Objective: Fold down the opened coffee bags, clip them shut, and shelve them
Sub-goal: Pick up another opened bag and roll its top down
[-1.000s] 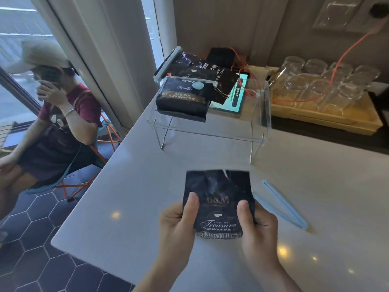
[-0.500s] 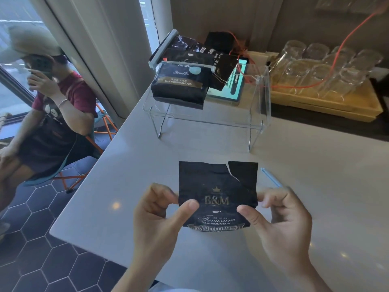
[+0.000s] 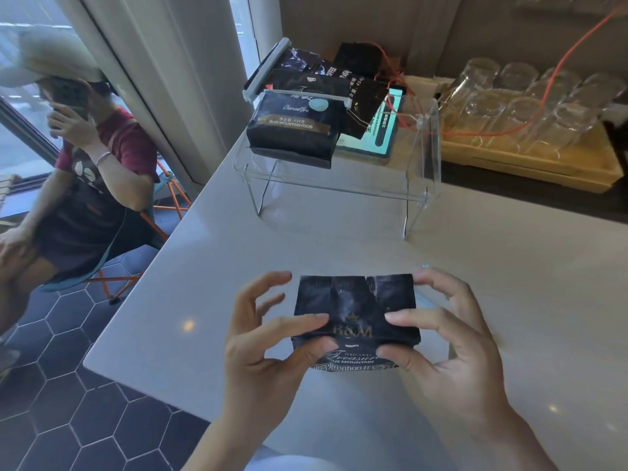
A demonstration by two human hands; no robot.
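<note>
Now, step in hand: the torn top of the coffee bag (image 3: 356,321) was being folded down toward its printed front.
Left hand (image 3: 268,345): thumb and forefinger were pinched on the bag's left edge at the fold; the other fingers were spread loose and held nothing.
Right hand (image 3: 445,341): it mirrored that pinch on the right edge, with the remaining fingers fanned behind the bag.
Bag position: it was held low over the near part of the white bench (image 3: 509,283), well apart from the clear shelf (image 3: 339,195).
Shelf: 1 clipped bag (image 3: 294,130) already lay on top, with other dark bags behind it.
Clip: only a blue tip (image 3: 425,266) showed just past the right fingers; the rest was hidden.
Doing it well: both pinches should probably travel together so the crease runs level, and the notch torn in the top should end up inside the fold.
Risk: an uneven roll would likely leave 1 corner proud, and the clip might then not seal the full width.
</note>
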